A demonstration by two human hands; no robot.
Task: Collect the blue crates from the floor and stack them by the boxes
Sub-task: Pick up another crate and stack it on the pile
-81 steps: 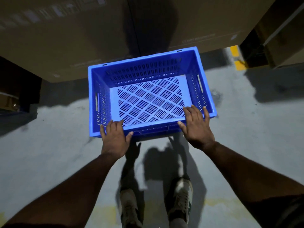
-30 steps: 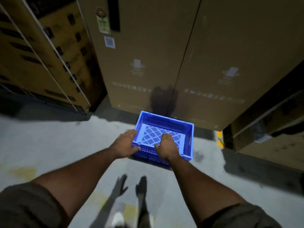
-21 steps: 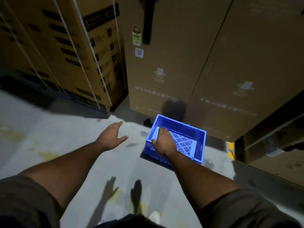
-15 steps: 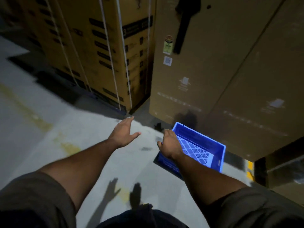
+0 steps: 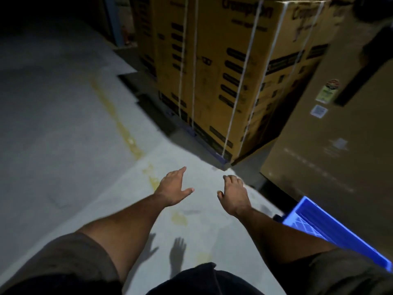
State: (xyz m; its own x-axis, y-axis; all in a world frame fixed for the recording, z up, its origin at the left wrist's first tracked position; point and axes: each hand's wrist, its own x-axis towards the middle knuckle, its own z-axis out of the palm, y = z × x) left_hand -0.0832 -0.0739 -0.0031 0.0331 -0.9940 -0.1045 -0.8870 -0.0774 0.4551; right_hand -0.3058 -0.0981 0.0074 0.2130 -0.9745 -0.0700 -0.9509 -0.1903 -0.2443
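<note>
The right hand (image 5: 234,194) hangs palm-down over the floor (image 5: 63,124) with its fingers curled loosely downward, so the fingertips are hidden behind the knuckles; it holds nothing and touches nothing. The left hand (image 5: 173,188) floats just beside it, a gap of bare concrete between them, flat and spread with the thumb pointing toward the right hand, also empty. Both forearms reach forward from dark short sleeves at the bottom edge, and their shadows fall on the pale concrete below the wrists. Behind and to the right of the right hand, under its forearm, sits the blue crate (image 5: 331,233), on the floor against the plain brown box (image 5: 340,156); the forearm covers its near corner and the frame edge cuts off its far end, so only one long rim and a patch of its lattice bottom show. The crate is well apart from both hands. Ahead of the right hand, past a dark gap, stands a strapped yellow carton (image 5: 223,77) bound with white bands, its print blurred and only partly readable, its top cut off. A faded yellow line (image 5: 119,116) runs away across the floor ahead of the left hand into a dim, hard-to-read far corner.
</note>
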